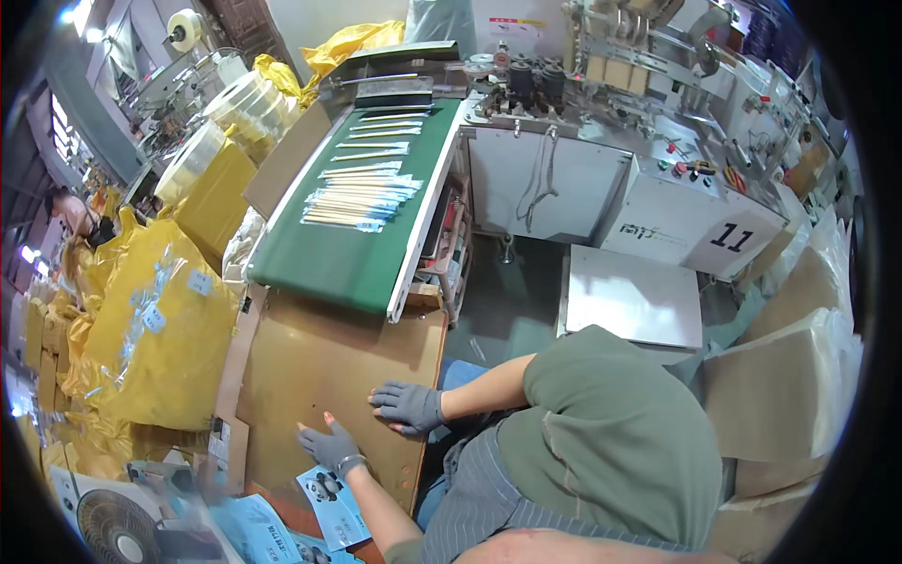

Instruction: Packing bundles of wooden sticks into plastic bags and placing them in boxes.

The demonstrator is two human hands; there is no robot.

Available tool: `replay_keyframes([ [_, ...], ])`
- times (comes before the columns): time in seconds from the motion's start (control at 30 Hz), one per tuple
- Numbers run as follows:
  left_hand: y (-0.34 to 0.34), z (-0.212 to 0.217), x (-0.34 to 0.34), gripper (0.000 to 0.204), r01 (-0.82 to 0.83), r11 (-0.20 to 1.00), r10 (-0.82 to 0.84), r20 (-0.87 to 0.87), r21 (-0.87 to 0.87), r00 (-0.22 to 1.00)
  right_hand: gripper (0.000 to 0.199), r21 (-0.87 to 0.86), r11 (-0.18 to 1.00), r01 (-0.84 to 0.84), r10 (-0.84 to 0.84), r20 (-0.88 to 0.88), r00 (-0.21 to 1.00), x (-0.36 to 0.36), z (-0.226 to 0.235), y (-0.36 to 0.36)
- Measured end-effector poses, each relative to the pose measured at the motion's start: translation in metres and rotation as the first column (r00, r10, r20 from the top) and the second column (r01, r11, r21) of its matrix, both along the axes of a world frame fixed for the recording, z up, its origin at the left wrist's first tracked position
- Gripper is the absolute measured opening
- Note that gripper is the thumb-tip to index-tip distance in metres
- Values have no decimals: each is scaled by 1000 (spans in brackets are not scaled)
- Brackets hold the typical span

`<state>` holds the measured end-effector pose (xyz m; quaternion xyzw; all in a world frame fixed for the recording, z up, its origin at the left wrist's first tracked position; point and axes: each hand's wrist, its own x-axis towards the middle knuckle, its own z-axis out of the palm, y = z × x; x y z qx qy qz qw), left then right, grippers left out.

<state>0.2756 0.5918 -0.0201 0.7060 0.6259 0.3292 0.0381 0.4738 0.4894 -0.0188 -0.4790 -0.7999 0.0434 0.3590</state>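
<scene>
My left hand [331, 446], in a grey glove with bare fingertips, lies on a brown wooden board [282, 367] with its fingers apart. Farther right on the same board rests my right hand [409, 406], gloved alike, fingers stretched out and nothing in them. Just below my left hand is a blue printed packet [334, 509] with a panda picture. Beyond the board, a green conveyor belt [324, 268] carries several thin wooden sticks in clear wrappers with blue ends [357, 202], which look like wrapped chopsticks. Most lie in a close group, with others spaced out behind.
More blue packets [254, 526] and a fan [117, 526] sit at the lower left. A large yellow bag [174, 320] stands left of the board. White machine cabinets [691, 221] and a white step [631, 296] are at the right, with plastic-covered boxes [780, 385] nearer me.
</scene>
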Motion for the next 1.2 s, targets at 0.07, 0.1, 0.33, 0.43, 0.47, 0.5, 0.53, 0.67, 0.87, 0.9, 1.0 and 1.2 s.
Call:
replay_keyframes([
  [0.07, 20, -13, 12, 62, -192, 981, 191, -263, 23, 946, 43, 25, 1000, 12, -12, -20, 1000, 4, 2, -1],
  [0.1, 23, -14, 11, 62, -184, 983, 185, -264, 26, 947, 43, 46, 999, 8, -6, -34, 999, 5, 2, 0],
  [0.33, 21, -13, 10, 66, -209, 978, 205, -322, 20, 924, 43, 58, 998, 32, -30, -36, 999, 1, -2, -1],
  [0.43, 21, -11, 13, 66, -201, 980, 189, -309, -6, 932, 42, 70, 997, 39, -36, -43, 998, 4, 0, -2],
  [0.47, 21, -10, 13, 65, -195, 981, 185, -306, -3, 934, 41, 76, 997, 34, -30, -52, 998, 4, 0, -2],
  [0.5, 21, -10, 13, 65, -179, 984, 169, -308, -4, 936, 40, 82, 996, 31, -26, -61, 998, 3, 0, -2],
  [0.53, 22, -11, 11, 65, -196, 981, 184, -315, -7, 931, 40, 82, 995, 50, -45, -63, 997, 3, 0, -1],
  [0.67, 24, -15, 9, 63, -220, 975, 211, -335, 10, 918, 37, 75, 997, 27, -23, -49, 999, 4, 0, -1],
  [0.87, 26, -21, 9, 64, -207, 972, 233, -346, 111, 909, 37, 92, 996, 13, -10, -39, 999, 3, -3, 0],
  [0.9, 25, -21, 7, 64, -212, 971, 237, -349, 108, 907, 37, 72, 997, 2, 1, -48, 999, 2, -2, -1],
  [1.0, 28, -20, 6, 64, -218, 970, 242, -348, 106, 906, 38, 30, 1000, -10, 11, -47, 999, 3, -1, 1],
  [1.2, 28, -24, 10, 67, -232, 971, 238, -346, 61, 908, 40, 49, 998, 32, -30, -44, 999, 4, 2, 0],
])
